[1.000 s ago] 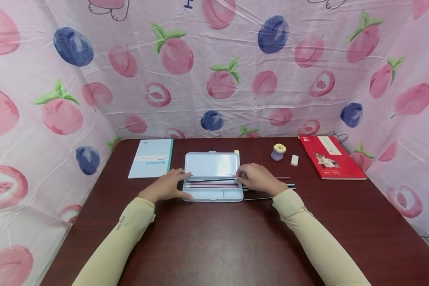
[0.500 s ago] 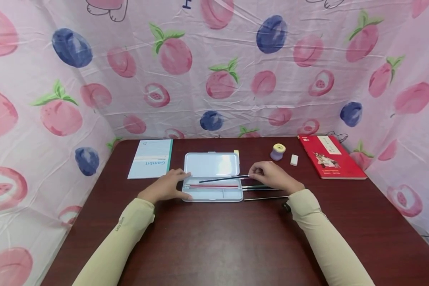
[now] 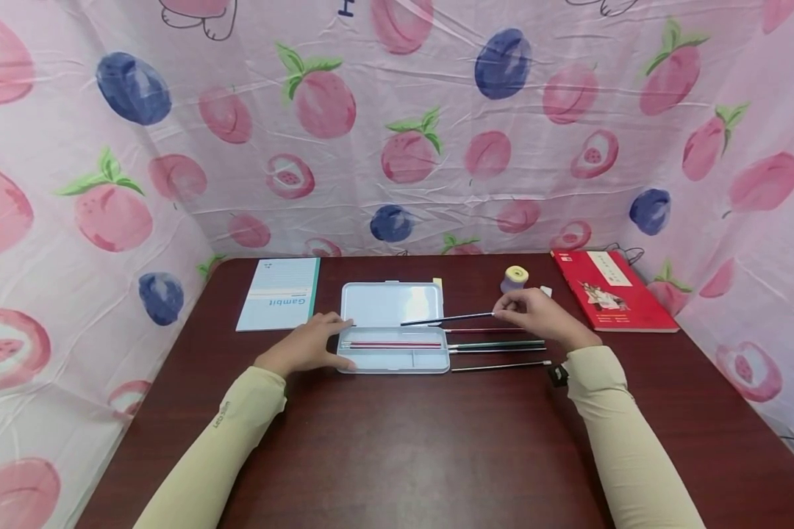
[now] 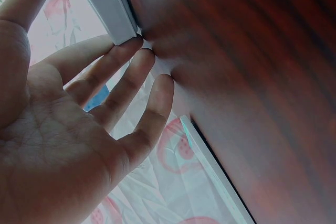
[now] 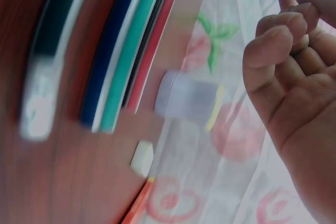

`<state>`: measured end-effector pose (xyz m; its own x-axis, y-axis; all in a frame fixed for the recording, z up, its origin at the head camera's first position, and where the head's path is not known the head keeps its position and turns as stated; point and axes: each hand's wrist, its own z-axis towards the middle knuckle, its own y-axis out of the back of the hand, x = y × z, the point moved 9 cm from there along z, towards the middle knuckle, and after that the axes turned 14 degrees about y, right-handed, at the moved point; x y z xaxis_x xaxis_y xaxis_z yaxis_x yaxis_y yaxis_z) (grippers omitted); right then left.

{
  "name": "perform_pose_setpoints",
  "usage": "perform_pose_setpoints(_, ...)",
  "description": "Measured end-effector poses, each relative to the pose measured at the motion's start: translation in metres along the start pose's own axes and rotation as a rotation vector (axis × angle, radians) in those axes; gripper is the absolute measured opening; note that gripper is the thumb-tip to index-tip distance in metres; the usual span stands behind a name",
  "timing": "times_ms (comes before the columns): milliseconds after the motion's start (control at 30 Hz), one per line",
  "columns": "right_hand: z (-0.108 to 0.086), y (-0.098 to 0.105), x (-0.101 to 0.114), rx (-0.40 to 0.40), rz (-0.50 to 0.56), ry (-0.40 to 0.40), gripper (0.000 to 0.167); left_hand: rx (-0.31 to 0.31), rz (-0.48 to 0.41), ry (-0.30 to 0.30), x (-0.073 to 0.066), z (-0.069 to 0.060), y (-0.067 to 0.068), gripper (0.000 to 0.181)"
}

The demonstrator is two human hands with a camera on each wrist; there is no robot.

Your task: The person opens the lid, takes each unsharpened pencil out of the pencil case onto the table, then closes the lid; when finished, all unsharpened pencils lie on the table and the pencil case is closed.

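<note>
The white pencil case lies open, its lid folded back and red-striped pencils inside. My left hand rests at the case's left end, fingers spread; in the left wrist view the left hand has fingertips by the white case edge. My right hand pinches one end of a dark pencil, which slants over the lid's lower right part. In the right wrist view the right hand has thumb and finger together. Several pencils lie right of the case.
A notebook lies at the back left. Behind the right hand stand a yellow-topped lilac container and a white eraser, partly covered. A red book lies at the back right, near the patterned cloth.
My right hand has moved right, drawing the dark pencil out from over the case's tray. More of the pencils on the table show. The left hand has stayed at the case.
</note>
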<state>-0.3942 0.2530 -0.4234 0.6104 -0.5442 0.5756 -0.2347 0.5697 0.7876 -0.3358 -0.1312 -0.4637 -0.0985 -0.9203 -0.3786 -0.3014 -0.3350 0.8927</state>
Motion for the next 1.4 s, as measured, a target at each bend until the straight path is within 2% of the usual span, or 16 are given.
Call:
perform_pose_setpoints(267,-0.018,0.016,-0.026,-0.016,-0.015,-0.068,0.014,0.006,-0.005,0.011,0.001,-0.001,0.0,0.098)
perform_pose_setpoints(667,-0.034,0.02,-0.051,-0.025,0.05,-0.145,0.02,0.008,-0.009,0.014,0.002,-0.001,-0.001,0.098)
perform_pose_setpoints(1000,-0.043,0.027,-0.062,-0.054,0.097,-0.195,0.027,0.004,-0.01,0.009,0.001,-0.001,0.001,0.1)
perform_pose_setpoints(1400,-0.055,0.039,-0.073,-0.098,0.086,-0.195,0.028,0.008,-0.01,0.005,0.0,0.0,0.0,0.099)
